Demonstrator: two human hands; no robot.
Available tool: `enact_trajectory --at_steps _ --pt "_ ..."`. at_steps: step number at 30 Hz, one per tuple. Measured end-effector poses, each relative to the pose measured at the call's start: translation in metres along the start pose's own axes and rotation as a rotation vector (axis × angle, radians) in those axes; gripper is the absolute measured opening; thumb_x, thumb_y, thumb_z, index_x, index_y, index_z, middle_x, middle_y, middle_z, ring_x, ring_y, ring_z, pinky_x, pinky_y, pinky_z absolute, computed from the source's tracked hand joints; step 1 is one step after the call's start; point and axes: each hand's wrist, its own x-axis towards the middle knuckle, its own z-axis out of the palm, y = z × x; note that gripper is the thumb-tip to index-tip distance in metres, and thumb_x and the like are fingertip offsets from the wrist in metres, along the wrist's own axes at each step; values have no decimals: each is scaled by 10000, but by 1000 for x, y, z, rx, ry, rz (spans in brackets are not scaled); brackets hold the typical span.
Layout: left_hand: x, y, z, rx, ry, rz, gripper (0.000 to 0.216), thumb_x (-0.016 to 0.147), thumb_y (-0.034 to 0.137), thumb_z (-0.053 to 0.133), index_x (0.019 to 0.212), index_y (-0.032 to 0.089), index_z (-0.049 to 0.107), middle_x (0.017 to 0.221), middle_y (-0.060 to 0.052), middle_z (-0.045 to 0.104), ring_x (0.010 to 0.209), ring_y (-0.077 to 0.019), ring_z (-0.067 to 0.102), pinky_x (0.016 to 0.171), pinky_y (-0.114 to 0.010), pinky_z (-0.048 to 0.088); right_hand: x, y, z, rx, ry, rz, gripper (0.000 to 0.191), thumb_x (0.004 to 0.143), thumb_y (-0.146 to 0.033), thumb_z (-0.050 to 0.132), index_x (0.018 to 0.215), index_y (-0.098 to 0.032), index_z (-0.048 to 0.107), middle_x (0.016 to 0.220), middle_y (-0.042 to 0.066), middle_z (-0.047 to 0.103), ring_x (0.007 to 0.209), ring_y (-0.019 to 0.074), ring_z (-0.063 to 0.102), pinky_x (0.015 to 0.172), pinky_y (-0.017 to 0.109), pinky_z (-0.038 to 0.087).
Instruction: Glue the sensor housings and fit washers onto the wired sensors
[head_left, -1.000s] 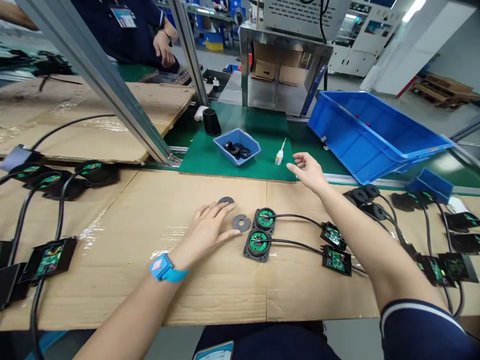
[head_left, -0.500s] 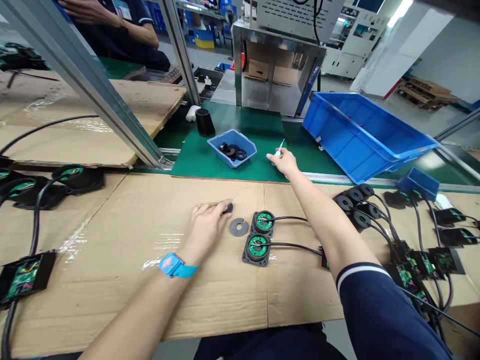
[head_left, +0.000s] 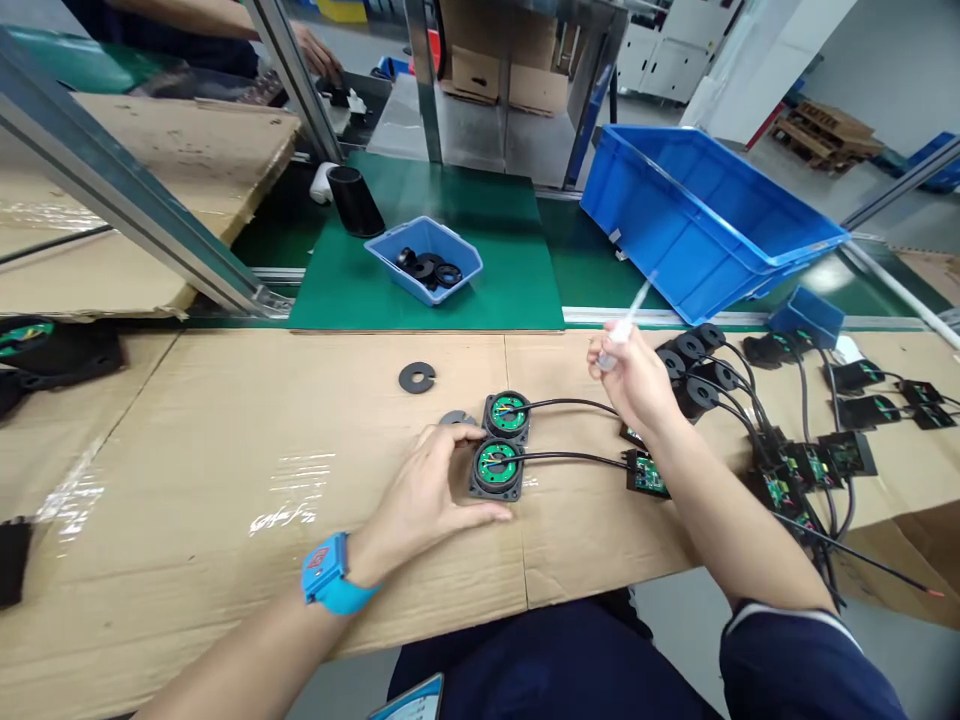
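My left hand [head_left: 431, 485] has its thumb and fingers spread around the near side of the lower round black housing [head_left: 497, 468], which has a green circuit board inside. Whether the fingertips press on it I cannot tell. Touching it above is a second such housing [head_left: 508, 415]. My right hand [head_left: 637, 375] grips a small white squeeze bottle [head_left: 616, 345] with a thin clear nozzle pointing up, held above the cardboard. One dark slotted ring [head_left: 417, 377] lies on the cardboard, and another slotted ring [head_left: 456, 418] is partly covered by my left fingers.
A small blue bin [head_left: 427, 262] of black rings and a black cup [head_left: 355, 202] stand on the green mat [head_left: 510, 260]. A large blue crate [head_left: 697, 220] is behind right. Cabled black parts [head_left: 694, 375] and circuit boards [head_left: 780, 490] crowd the right. A co-worker's hand [head_left: 319, 55] shows at upper left.
My left hand has let go of a dark ring on the cardboard and moved to the lower housing. My right hand has brought the bottle from the green mat back toward me. The view has shifted.
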Motion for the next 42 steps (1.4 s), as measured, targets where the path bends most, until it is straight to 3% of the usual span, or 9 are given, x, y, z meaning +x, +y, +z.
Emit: enact_trajectory --at_steps 3,5,12,18,22,27,32,37,42 --pt "0 8 9 -3 -60 -51 559 812 510 835 1203 223 559 1144 -81 704 1097 -298 666 916 -456 561 -55 12 -19 77 -3 7 416 782 -474 747 1077 -280 528 931 5 637 860 176 641 675 289 522" --pt "1 13 11 0 -47 -70 453 834 430 819 1147 229 560 1103 -65 703 1073 -295 669 909 -463 555 -71 23 -25 99 -18 3 452 824 -520 743 1161 -293 545 953 11 646 830 178 639 673 308 527" --pt "5 45 8 -79 12 38 384 893 332 717 1198 213 516 1160 -90 671 1112 -265 669 960 -421 562 -46 34 -25 135 -92 -63 654 777 -595 831 1274 -332 497 908 -34 657 604 122 506 617 296 464" --pt "0 53 11 -30 91 76 450 897 296 733 1290 194 537 1086 -86 668 994 -240 673 847 -380 588 -47 6 -19 229 0 -76 486 826 -600 792 1017 -317 447 711 -100 579 458 73 293 475 220 298" --pt "-4 52 8 -29 99 92 506 891 262 742 1359 237 552 1145 -77 694 1022 -237 696 885 -382 599 -56 -9 -11 309 86 -59 540 750 -707 816 935 -286 532 567 -115 410 427 76 257 402 220 222" --pt "-8 56 5 -28 76 107 550 884 212 738 1399 245 547 1141 -74 672 1028 -224 692 895 -357 606 -74 -8 -7 280 10 -12 501 775 -703 806 790 -252 588 467 -119 306 401 69 222 387 212 209" --pt "-11 58 5 -31 24 141 571 886 181 730 1420 212 531 1132 -87 674 1042 -225 679 911 -359 604 -90 -4 -11 215 -73 -49 394 746 -566 891 745 -255 649 493 -100 359 406 73 259 407 238 261" --pt "-8 60 5 -16 22 152 550 887 161 726 1403 195 537 1115 -91 680 1029 -218 678 902 -355 605 -104 2 -13 50 -67 -297 317 933 -566 701 847 -262 733 604 -11 564 455 126 433 432 301 327" --pt "-9 60 4 -6 12 132 553 896 173 713 1416 224 530 1126 -87 681 1016 -225 692 882 -364 618 -112 4 -13 -134 -116 -472 208 955 -493 687 954 -292 740 703 21 647 547 176 574 446 332 426"
